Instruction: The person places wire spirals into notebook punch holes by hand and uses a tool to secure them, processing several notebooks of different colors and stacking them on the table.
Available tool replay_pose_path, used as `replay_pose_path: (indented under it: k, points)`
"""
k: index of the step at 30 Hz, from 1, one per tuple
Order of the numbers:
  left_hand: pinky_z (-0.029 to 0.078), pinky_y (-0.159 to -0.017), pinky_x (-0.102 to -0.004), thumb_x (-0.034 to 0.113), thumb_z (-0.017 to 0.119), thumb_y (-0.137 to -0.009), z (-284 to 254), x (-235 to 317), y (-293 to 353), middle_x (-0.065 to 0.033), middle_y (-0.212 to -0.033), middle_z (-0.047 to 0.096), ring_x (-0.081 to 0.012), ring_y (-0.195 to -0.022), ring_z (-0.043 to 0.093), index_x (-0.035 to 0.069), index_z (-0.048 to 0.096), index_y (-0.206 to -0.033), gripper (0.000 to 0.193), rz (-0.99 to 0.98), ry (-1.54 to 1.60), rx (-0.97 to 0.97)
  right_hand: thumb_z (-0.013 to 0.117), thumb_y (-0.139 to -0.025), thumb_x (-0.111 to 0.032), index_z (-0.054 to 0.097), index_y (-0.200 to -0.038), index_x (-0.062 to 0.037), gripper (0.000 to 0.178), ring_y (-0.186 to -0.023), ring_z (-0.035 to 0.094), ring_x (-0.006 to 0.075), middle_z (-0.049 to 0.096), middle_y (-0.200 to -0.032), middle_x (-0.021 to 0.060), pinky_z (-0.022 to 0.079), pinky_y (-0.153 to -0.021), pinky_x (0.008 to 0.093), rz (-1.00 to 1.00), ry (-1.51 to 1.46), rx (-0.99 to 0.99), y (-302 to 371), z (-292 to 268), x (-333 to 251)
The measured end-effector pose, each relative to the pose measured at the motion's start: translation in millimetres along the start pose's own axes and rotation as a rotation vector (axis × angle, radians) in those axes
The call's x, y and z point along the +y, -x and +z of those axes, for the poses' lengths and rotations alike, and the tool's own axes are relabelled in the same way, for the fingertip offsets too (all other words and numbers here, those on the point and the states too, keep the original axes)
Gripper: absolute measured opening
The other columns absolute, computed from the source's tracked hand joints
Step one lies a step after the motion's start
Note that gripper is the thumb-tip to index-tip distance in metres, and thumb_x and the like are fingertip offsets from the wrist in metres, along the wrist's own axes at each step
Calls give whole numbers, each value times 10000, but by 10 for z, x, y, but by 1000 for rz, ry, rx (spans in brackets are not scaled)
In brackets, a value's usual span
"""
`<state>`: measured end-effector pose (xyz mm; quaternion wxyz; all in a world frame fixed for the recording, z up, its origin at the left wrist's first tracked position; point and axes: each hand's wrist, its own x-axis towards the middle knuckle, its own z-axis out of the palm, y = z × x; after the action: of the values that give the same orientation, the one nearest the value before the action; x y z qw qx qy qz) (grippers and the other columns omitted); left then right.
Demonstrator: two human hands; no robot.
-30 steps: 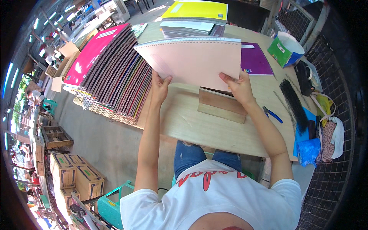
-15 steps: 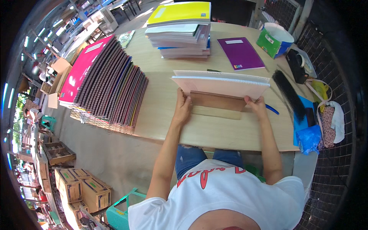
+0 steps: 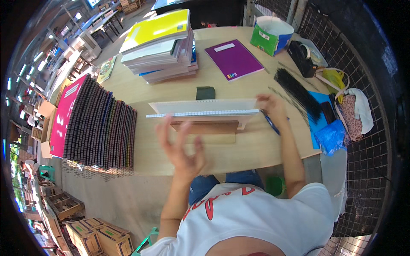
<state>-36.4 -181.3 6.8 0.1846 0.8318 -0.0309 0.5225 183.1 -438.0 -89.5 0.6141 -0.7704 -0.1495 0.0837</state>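
A stack of white notebook pages (image 3: 200, 105) stands on its edge in front of me, its top edges spread a little apart. It leans at a brown wooden block (image 3: 213, 126) on a pale board (image 3: 222, 138). My left hand (image 3: 179, 151), blurred by motion, is open with fingers spread at the near left side of the pages. My right hand (image 3: 273, 107) is at their right end, fingertips pinched together; what they hold, if anything, is too small to make out. A blue pen-like tool (image 3: 271, 124) lies beneath my right wrist.
Spiral-bound notebooks (image 3: 96, 123) are piled at left. Behind stand a stack topped by a yellow notebook (image 3: 158, 27), a purple notebook (image 3: 234, 59) and a green-blue box (image 3: 267, 38). Black wire coils (image 3: 299, 94), a tape dispenser (image 3: 300, 55) and a blue plastic bag (image 3: 330, 137) lie at right.
Both hands have let go of the sides of the pages. My left hand has drawn back and spread its fingers; my right has moved up to their right end. The view has shifted.
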Motion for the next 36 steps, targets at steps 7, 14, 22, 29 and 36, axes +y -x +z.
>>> replay_pose_path:
  k: [7, 14, 22, 29, 36]
  points:
    - [330, -1049, -520, 129, 694, -822, 765, 302, -605, -76, -1093, 627, -252, -1106, 576, 138, 603, -1252, 440, 176, -23, -389, 615, -875, -80, 581, -1162, -45, 290, -774, 601, 349, 628, -868, 147, 499, -740, 340, -453, 1274, 386, -510, -696, 412]
    - [398, -821, -397, 59, 683, -803, 791, 349, -549, -1, -876, 628, -215, -838, 597, 148, 672, -1030, 244, 77, 107, -395, 603, -862, 4, 675, -1141, -54, 293, -766, 630, 246, 637, -832, 137, 488, -686, 341, -454, 437, -23, 265, -437, -698]
    - [392, -796, -384, 65, 687, -807, 835, 369, -562, -4, -873, 635, -213, -835, 595, 141, 672, -1035, 240, 111, 72, -371, 635, -854, 17, 727, -1074, -62, 251, -693, 603, 187, 634, -768, 89, 471, -638, 300, -548, 262, -6, 370, -166, -1178]
    - [385, -785, -377, 82, 696, -814, 797, 382, -574, -8, -855, 645, -213, -828, 602, 124, 662, -985, 179, 84, 136, -381, 658, -837, 20, 737, -1051, -63, 242, -719, 618, 189, 692, -846, 106, 480, -648, 304, -636, 252, -60, 353, -154, -1283]
    - [381, -775, -368, 65, 694, -808, 730, 407, -529, -2, -868, 660, -205, -817, 608, 124, 649, -933, 145, 82, 167, -359, 680, -831, 2, 735, -1042, -51, 224, -824, 668, 193, 725, -942, 103, 506, -717, 297, -532, 215, -201, 434, -142, -1385]
